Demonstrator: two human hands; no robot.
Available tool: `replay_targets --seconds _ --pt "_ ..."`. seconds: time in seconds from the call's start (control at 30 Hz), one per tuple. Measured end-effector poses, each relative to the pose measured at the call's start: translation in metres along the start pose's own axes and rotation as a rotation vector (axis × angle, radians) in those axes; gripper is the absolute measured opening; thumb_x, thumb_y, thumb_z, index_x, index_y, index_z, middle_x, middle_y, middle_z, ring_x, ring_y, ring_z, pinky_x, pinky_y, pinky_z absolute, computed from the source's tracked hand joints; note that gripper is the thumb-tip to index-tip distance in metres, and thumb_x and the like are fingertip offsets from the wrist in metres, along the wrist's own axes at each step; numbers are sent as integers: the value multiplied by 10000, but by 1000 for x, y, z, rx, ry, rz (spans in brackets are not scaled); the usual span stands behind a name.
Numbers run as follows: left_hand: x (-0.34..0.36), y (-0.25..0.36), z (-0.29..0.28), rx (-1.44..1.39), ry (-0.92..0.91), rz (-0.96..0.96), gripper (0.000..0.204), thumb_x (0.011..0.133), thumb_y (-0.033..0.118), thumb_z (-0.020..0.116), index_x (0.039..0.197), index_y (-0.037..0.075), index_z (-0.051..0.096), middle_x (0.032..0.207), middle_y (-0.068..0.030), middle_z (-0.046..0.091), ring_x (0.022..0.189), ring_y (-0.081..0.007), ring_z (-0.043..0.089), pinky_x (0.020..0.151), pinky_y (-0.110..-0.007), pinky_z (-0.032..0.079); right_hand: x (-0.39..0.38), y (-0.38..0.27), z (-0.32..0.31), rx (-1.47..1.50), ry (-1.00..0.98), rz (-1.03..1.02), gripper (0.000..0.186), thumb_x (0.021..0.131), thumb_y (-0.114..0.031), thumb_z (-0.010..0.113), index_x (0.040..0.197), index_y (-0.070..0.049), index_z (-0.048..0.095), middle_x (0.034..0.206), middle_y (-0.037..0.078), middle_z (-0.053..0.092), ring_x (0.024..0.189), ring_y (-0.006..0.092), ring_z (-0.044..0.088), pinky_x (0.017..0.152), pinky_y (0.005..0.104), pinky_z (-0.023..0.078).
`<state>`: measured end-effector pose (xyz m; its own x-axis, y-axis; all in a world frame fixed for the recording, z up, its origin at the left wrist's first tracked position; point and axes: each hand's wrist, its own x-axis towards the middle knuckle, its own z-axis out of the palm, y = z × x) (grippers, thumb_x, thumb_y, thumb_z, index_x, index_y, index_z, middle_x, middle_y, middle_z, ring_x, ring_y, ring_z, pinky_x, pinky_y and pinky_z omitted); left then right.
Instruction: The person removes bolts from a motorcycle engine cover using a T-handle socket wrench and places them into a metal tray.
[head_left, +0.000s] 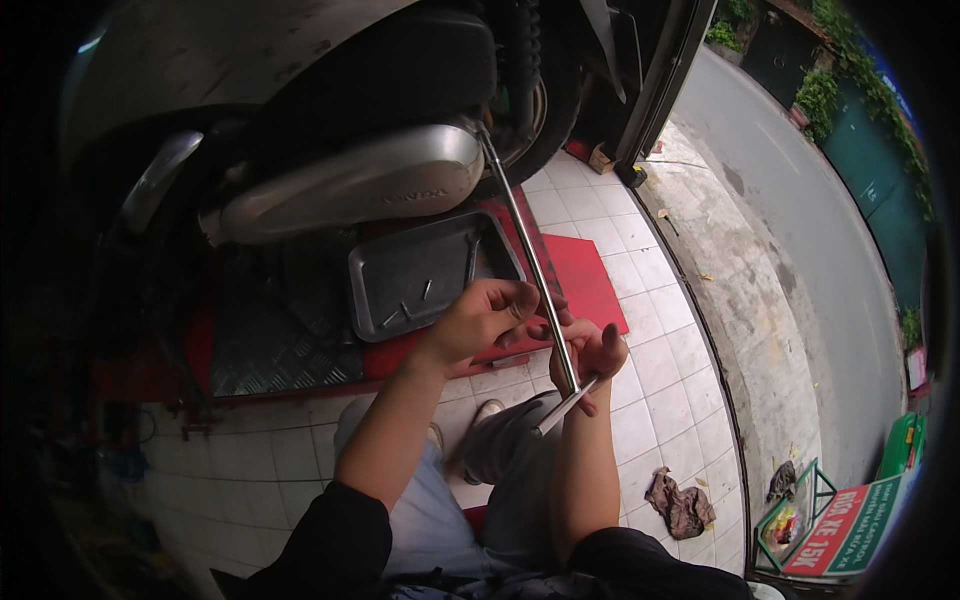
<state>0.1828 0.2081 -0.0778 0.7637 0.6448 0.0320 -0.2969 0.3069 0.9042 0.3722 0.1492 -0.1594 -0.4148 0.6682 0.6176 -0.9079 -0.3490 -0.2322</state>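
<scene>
Silver cover point(360, 180), above tray point(400, 262): still on. Bolts point(428, 290) inside tray: some fasteners apparently out; remainder can't be told. Left hand point(480, 320), tray's lower right: fingers curled beside shaft, grip unclear. T-handle wrench point(530, 238), right of tray, tip at cover's end. Right hand point(590, 355), farther right: fingers spread, unclenched, shaft crossing over them.

T-handled wrench point(529, 243): long, slim, straight shaft, bright silver metal. Runs aslant. Far end at rounded end of silver engine casing point(350, 185); exact seating too small to tell. Short crossbar point(566, 406) at near end, set crosswise, lower tip angled left toward the person. Shaft crosses in front of right hand point(588, 355), fingers spread; left hand point(492, 315) curled just beside it, contact unclear.
</scene>
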Motion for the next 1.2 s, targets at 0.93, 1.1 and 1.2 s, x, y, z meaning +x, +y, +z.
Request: replay_targets --seconds 0.93,1.1,1.2 --pt "14 8 4 5 121 37 342 905 296 696 1061 -7 672 912 -31 676 781 -53 577 686 -211 448 41 33 4 -73 11 -96 305 934 -222 635 963 71 557 565 70 581 356 35 438 323 179 329" --pt "13 13 2 -11 139 44 330 855 224 753 1063 -12 655 894 -71 684 575 -19 463 533 -172 358 42 33 2 -203 89 -63 342 893 -329 698 898 -8 580 554 81 604 335 37 425 354 182 255" --pt "15 12 5 -116 114 58 305 876 170 721 1102 -19 639 943 -112 696 519 -11 436 527 -148 363 44 32 2 -284 63 -106 426 881 -405 694 922 7 594 553 71 607 374 65 440 389 211 292"
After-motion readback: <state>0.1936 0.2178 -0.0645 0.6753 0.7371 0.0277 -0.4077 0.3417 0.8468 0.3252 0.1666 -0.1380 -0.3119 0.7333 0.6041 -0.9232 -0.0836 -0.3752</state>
